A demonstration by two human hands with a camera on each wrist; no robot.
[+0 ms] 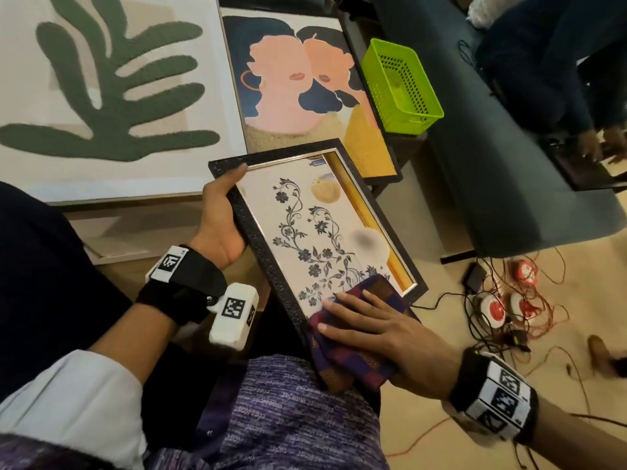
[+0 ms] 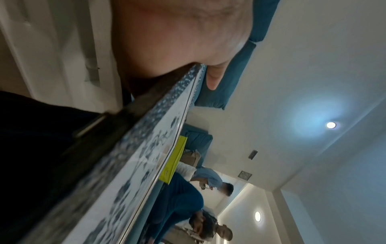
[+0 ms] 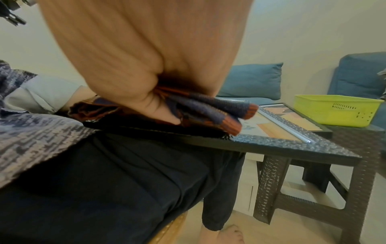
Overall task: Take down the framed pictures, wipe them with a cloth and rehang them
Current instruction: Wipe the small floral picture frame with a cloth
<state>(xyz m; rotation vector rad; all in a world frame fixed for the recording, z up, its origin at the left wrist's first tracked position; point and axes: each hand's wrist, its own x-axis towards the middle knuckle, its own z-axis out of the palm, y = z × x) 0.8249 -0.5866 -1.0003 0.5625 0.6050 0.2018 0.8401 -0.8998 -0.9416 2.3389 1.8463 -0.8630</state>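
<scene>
1. A small rectangular picture with a black pebble-textured frame (image 1: 252, 232), a thin silver inner edge and glossy glass over a blue floral vine print lies tilted across the person's lap, its far corner reaching toward the low tables.
2. The left hand (image 1: 217, 225) grips the frame's left long side: the thumb lies over the front edge near the top corner, the palm cups the side, and the other fingers are hidden beneath. In the left wrist view the thumb tip pokes past the speckled frame edge (image 2: 146, 132).
3. The right hand (image 1: 376, 334) lies flat, fingers straight and slightly spread, pressing a folded woven cloth in a purple, maroon and orange check (image 1: 353, 354) onto the glass at the frame's near lower corner. It holds nothing in a curl; the palm simply bears down.
4. In the right wrist view the cloth (image 3: 208, 112) bunches in ribbed folds under the hand, overhanging the frame's near rail (image 3: 292, 145).
5. A large white-framed picture with a fuzzy green leaf shape (image 1: 112, 93) lies flat on a pale table beyond the lap.
6. Just beside it a dark-framed picture of two peach faces (image 1: 298, 86) lies on a black woven-texture plastic table (image 3: 355, 165).
7. A lime-green perforated plastic basket (image 1: 402, 86) stands at that table's far right, next to a teal fabric sofa (image 1: 492, 147).
8. Red and black cables (image 1: 502, 300) tangle on the beige floor.
</scene>
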